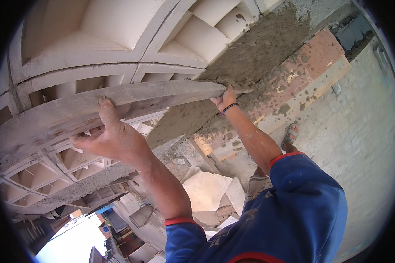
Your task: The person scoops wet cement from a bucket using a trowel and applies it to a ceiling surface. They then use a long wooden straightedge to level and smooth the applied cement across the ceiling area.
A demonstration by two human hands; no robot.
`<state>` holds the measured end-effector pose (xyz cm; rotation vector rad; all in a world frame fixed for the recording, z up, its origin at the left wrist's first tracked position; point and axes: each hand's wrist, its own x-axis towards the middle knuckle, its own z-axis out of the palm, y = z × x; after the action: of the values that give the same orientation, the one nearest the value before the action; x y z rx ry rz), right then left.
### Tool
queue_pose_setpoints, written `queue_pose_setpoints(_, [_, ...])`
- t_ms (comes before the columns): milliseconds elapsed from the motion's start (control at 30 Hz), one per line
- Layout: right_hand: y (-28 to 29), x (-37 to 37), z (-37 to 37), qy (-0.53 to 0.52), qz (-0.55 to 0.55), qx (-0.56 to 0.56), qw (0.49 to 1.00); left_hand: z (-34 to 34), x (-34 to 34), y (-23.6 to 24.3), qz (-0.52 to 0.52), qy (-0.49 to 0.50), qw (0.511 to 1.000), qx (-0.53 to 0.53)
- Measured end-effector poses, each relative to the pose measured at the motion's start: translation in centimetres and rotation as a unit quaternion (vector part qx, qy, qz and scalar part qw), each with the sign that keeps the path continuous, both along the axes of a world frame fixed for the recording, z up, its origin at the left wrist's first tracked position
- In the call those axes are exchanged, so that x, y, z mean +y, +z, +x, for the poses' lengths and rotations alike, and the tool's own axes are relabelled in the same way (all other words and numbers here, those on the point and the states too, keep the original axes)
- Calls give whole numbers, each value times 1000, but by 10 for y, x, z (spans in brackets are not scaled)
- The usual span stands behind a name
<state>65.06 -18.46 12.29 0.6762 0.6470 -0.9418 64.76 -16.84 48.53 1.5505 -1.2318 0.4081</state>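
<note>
A long, grey, straight-edged board [158,95], wooden by its look, runs from the left edge across to the band of wet grey mortar [256,48] on the wall. My left hand [114,136] grips its lower edge toward the near left, thumb up on the face and fingers curled beneath. At the far end my right hand [226,99], with a dark bracelet at the wrist, is closed around the board. That end lies against the mortar surface. Pale decorative ventilation blocks [147,55] show above and below the board.
A mortar-spattered pinkish plank [314,63] lies along the wall's foot on the right. A sandalled foot [290,134] stands on the pale concrete floor [338,122]. Below my arms lie a light sheet [206,190] and scattered debris. Bright daylight enters at lower left.
</note>
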Motion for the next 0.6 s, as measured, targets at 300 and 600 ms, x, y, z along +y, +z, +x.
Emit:
queue_pose_setpoints(300, [-17,-12,-7,-1,33,-13,999,-15,-9,-6,-14,-44,998,52])
queue_pose_setpoints(600, [7,-19,-25,-1,7,-21,1000,-34,-24,9,-20,-78,997,-10])
